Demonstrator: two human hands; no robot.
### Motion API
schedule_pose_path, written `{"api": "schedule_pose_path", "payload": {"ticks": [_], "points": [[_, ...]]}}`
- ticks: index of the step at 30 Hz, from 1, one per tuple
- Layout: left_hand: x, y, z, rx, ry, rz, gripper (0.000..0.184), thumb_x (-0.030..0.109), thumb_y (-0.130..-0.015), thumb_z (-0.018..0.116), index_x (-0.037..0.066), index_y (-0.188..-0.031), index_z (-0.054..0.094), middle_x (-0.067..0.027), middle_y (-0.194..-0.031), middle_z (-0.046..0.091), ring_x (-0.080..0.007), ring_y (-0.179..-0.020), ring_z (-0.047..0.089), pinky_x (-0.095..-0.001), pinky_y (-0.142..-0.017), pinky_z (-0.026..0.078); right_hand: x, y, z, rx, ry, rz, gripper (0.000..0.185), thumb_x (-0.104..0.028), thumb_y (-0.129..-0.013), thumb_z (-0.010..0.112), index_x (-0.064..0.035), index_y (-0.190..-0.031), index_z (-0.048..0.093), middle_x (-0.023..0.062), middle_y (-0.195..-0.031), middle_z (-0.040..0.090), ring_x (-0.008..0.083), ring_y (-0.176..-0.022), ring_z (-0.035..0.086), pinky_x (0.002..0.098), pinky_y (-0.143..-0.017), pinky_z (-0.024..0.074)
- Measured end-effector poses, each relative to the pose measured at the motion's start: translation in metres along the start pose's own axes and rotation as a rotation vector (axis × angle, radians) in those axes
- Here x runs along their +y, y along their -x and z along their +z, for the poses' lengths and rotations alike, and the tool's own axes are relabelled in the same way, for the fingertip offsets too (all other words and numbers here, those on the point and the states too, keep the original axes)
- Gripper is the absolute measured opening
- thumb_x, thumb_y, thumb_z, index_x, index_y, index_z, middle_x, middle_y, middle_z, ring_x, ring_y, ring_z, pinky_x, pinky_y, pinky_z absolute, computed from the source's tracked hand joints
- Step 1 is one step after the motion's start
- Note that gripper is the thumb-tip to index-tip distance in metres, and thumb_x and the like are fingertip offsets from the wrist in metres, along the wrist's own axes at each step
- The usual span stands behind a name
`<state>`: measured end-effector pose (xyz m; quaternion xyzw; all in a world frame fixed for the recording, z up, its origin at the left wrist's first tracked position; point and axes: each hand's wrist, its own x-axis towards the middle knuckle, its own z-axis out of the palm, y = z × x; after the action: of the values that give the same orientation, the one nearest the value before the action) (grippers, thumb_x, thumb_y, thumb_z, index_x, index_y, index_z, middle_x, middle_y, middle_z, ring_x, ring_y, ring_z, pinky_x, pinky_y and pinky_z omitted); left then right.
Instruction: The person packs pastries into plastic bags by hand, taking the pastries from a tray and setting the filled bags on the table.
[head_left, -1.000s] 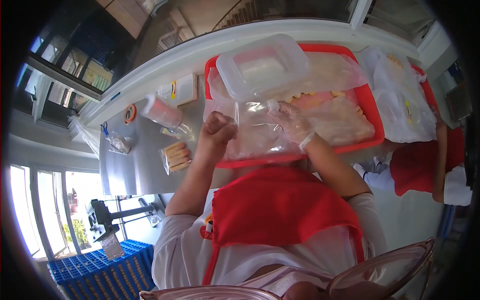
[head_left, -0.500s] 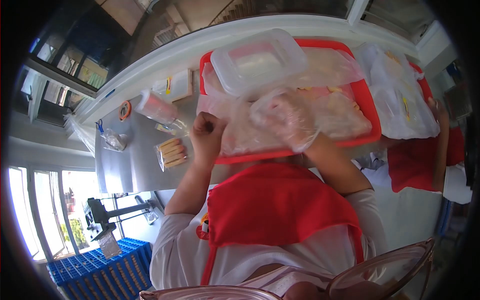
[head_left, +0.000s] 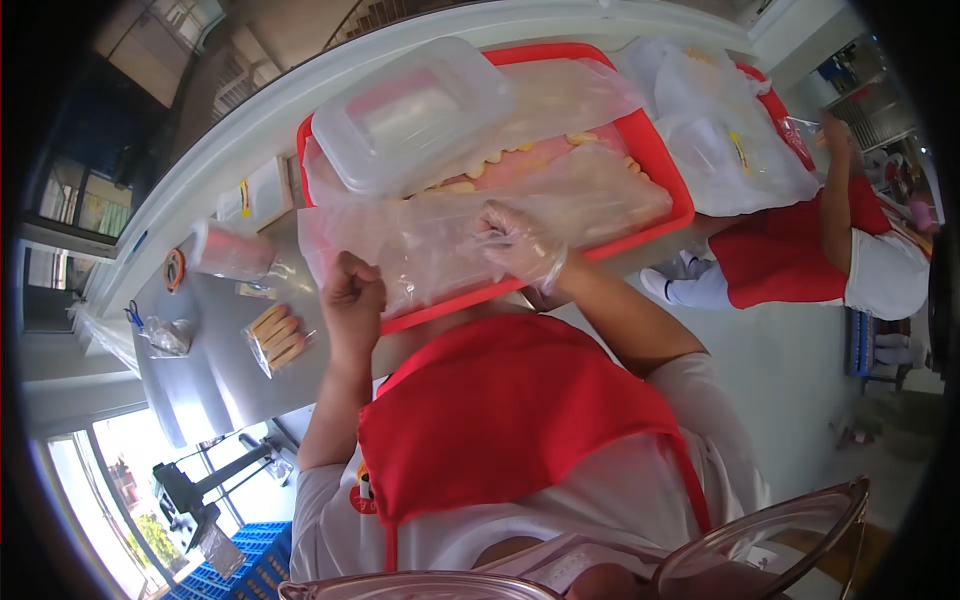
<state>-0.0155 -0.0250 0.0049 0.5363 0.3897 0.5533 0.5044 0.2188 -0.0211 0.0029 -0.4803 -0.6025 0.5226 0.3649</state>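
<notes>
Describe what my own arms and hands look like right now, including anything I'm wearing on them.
Your right hand wears a thin, clear plastic glove, loose and crinkled at the wrist. Your left hand shows no glove. White short sleeves cover your upper arms; below them, both forearms are uncovered, with no watch or bracelet visible.

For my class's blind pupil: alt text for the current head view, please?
A person's bare left hand and gloved right hand are at a red tray partly covered with plastic sheets. A translucent container sits toward the back.
</notes>
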Motion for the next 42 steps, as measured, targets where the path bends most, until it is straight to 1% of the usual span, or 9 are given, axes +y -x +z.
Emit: {"api": "schedule_pose_path", "payload": {"ticks": [2,5,9,17,26,29,33,37,42], "points": [[0.005,-0.002,-0.008,-0.010,-0.035,0.036,0.023,-0.017,-0.071,0.044,0.006,-0.067,0.045,0.0008,-0.068,0.039,-0.0041,-0.050,0.040,-0.0181,-0.042,0.032,0.012,-0.008,-0.028,0.013,0.207,0.085,0.017,-0.015,-0.077,0.059,-0.0069,-0.086,0.047,0.0018,-0.080,0.051,0.0120,-0.086,0.052,0.0302,-0.072,0.0440],[0.009,-0.002,-0.027,0.020,-0.056,0.094,0.022,-0.016,-0.071,0.043,0.006,-0.065,0.045,0.0009,-0.068,0.039,-0.0039,-0.050,0.038,-0.0183,-0.042,0.031,-0.004,-0.015,-0.089,0.005,1.553,-0.259,0.044,-0.041,-0.074,0.056,-0.0101,-0.105,0.051,0.0100,-0.105,0.055,0.0252,-0.103,0.051,0.0365,-0.087,0.0388],[0.024,-0.001,-0.039,0.087,0.076,0.043,0.022,-0.014,-0.074,0.043,0.007,-0.066,0.043,0.0022,-0.062,0.038,-0.0035,-0.047,0.035,-0.0178,-0.042,0.030,0.003,-0.020,-0.148,0.384,1.036,0.693,0.056,-0.042,-0.071,0.054,-0.0108,-0.116,0.047,0.0134,-0.117,0.051,0.0277,-0.109,0.048,0.0360,-0.090,0.0371],[0.010,0.002,-0.037,0.169,0.210,-0.051,0.018,-0.009,-0.079,0.046,0.008,-0.074,0.042,0.0023,-0.063,0.039,-0.0043,-0.047,0.034,-0.0186,-0.042,0.027,0.063,-0.012,-0.190,0.310,0.835,0.584,0.036,-0.034,-0.075,0.052,-0.0127,-0.103,0.059,0.0119,-0.104,0.058,0.0261,-0.098,0.054,0.0341,-0.084,0.0420],[-0.007,-0.003,0.049,0.231,0.199,0.080,0.014,-0.007,-0.081,0.045,0.007,-0.081,0.043,-0.0003,-0.069,0.042,-0.0067,-0.052,0.039,-0.0193,-0.045,0.031,0.047,0.077,-0.163,-0.494,0.639,-0.236,0.016,-0.006,-0.060,0.056,-0.0100,-0.073,0.065,0.0073,-0.081,0.062,0.0241,-0.083,0.058,0.0332,-0.073,0.0465],[-0.027,-0.013,0.107,0.166,0.120,0.127,0.013,-0.008,-0.080,0.044,0.005,-0.081,0.043,-0.0007,-0.067,0.043,-0.0066,-0.055,0.041,-0.0193,-0.047,0.034,0.047,0.088,-0.158,-0.666,1.164,-0.351,0.010,-0.014,-0.067,0.059,-0.0158,-0.076,0.062,0.0026,-0.083,0.061,0.0224,-0.082,0.057,0.0326,-0.078,0.0446],[-0.089,-0.014,0.172,-0.088,-0.101,0.173,0.013,-0.009,-0.077,0.047,0.004,-0.080,0.047,-0.0007,-0.067,0.042,-0.0080,-0.054,0.039,-0.0211,-0.049,0.032,0.015,0.089,-0.172,-0.689,0.737,-0.485,0.026,-0.020,-0.068,0.062,-0.0148,-0.093,0.063,0.0060,-0.088,0.062,0.0243,-0.088,0.056,0.0335,-0.075,0.0464],[-0.109,-0.015,0.185,-0.094,-0.352,0.120,0.012,-0.007,-0.073,0.051,0.003,-0.079,0.053,-0.0031,-0.062,0.042,-0.0108,-0.049,0.037,-0.0235,-0.046,0.031,0.056,0.052,-0.241,-0.749,0.608,-0.068,0.033,-0.020,-0.071,0.061,-0.0151,-0.103,0.058,0.0081,-0.105,0.055,0.0258,-0.098,0.053,0.0310,-0.081,0.0446],[-0.108,-0.013,0.178,0.060,-0.405,0.073,0.011,-0.007,-0.072,0.052,0.003,-0.077,0.054,-0.0032,-0.063,0.045,-0.0106,-0.049,0.039,-0.0248,-0.046,0.033,0.058,0.034,-0.253,-0.662,1.478,0.094,0.062,-0.009,-0.070,0.061,-0.0207,-0.125,0.037,0.0088,-0.135,0.027,0.0254,-0.111,0.046,0.0346,-0.083,0.0456]]}}
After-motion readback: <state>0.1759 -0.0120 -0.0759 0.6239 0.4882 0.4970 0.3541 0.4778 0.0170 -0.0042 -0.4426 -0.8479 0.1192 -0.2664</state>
